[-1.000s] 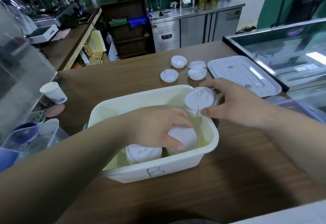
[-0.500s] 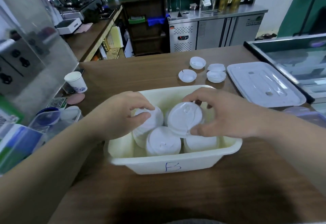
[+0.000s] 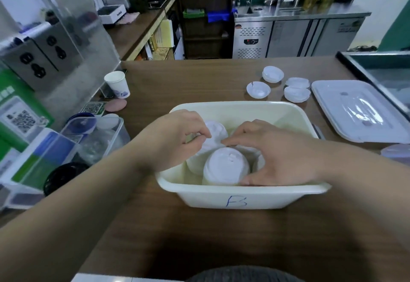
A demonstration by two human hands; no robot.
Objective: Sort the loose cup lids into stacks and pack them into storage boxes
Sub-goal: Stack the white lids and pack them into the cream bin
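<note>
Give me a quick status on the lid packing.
Both hands in the cream box: left hand and right hand pressing on the lid stacks. Four loose lids still on the counter. Nothing blocking.

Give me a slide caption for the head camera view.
Both hands, left and right, settle lid stacks inside cream bin marked B.

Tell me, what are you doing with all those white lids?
A person is packing stacks of white lids into a cream box marked B. Both hands are inside it: the left hand holds a stack at the back, the right hand steadies the front ones. Four loose lids wait on the table behind.
</note>
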